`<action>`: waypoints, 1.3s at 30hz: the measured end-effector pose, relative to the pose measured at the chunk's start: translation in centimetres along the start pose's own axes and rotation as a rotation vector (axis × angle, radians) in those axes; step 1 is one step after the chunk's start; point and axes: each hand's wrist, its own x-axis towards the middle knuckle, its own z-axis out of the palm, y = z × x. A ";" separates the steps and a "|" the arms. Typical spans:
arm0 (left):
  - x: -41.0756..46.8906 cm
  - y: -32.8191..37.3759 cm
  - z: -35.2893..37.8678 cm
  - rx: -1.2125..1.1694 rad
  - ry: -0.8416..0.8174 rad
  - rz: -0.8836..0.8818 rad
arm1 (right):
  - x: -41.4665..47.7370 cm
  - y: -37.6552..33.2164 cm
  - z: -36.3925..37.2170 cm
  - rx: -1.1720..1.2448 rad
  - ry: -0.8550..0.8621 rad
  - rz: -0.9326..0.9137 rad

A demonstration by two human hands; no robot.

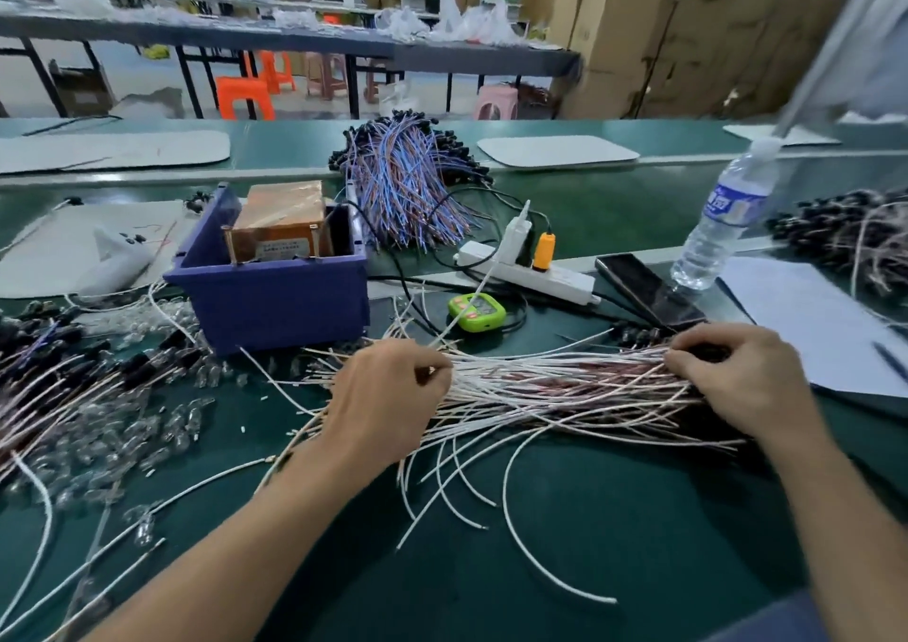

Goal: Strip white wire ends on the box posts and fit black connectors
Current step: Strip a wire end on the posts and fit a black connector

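A loose bundle of white wires lies across the green bench between my hands. My left hand rests on its left part, fingers curled and pinching a few wires. At the bundle's right end my right hand grips the wires where black connectors cluster. A blue plastic box holding a brown transformer-like block stands just behind my left hand. Thin metal posts on the box's front rim are barely visible.
More wires with black connectors and small clear bulbs cover the left. Behind lie a blue-and-brown wire pile, a white power strip, a green timer, a phone, a water bottle and white paper.
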 end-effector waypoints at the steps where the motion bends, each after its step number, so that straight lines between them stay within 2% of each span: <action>1: 0.0 0.0 0.2 -0.004 0.008 -0.004 | 0.0 0.2 0.1 -0.006 0.005 -0.014; 12: 0.2 -0.7 1.5 -0.048 0.010 0.020 | 0.7 2.4 0.3 -0.001 -0.012 -0.065; 16: 0.2 -0.8 1.3 -0.083 -0.026 0.021 | 0.4 1.9 0.4 -0.122 0.001 -0.137; 20: 0.1 -0.3 1.0 -0.055 -0.057 0.037 | 0.3 0.0 0.2 -0.355 0.097 -0.183; 22: 0.0 -0.1 0.9 -0.041 -0.069 0.059 | 0.0 -1.8 0.7 -0.269 0.106 -0.209; 25: 0.0 0.2 0.7 -0.052 -0.074 0.100 | -1.0 -5.1 3.3 -0.098 0.002 -0.259; 28: -0.1 0.2 0.6 -0.058 -0.068 0.123 | -1.8 -8.1 6.9 -0.076 -0.223 -0.219; 30: -0.2 0.3 0.6 -0.036 -0.061 0.161 | -2.1 -9.2 9.3 -0.087 -0.306 -0.241; 34: -0.6 0.5 0.9 0.048 -0.034 0.256 | -2.9 -9.7 12.0 -0.225 -0.231 -0.329; 39: -0.5 0.8 1.1 0.058 -0.044 0.231 | -3.1 -9.2 12.6 -0.215 -0.155 -0.361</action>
